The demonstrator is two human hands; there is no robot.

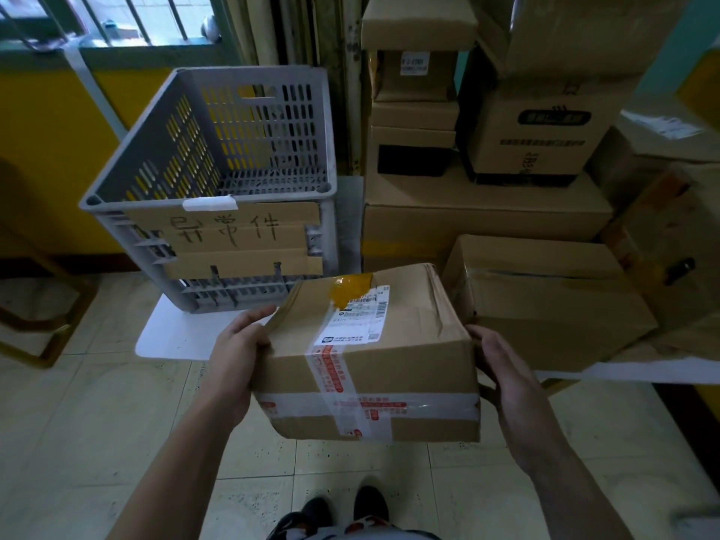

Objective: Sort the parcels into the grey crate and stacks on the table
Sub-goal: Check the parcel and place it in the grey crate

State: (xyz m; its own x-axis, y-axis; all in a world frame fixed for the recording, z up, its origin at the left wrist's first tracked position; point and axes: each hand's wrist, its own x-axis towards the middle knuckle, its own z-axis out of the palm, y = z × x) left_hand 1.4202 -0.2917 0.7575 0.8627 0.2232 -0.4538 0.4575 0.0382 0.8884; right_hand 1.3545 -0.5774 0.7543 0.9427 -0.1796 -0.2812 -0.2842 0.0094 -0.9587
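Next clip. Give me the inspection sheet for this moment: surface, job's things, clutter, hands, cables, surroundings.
Surface: white table, bare at its near left corner.
Job's things: grey crate on the table, handwritten cardboard sign on its front, no parcel visible inside; taped parcel held up before the table; cardboard stacks right of the crate.
Clutter: nothing seen.
Hands: left hand and right hand hold the parcel's opposite sides.
Cables: nothing seen.
Surroundings: barred window, yellow wall, tiled floor.
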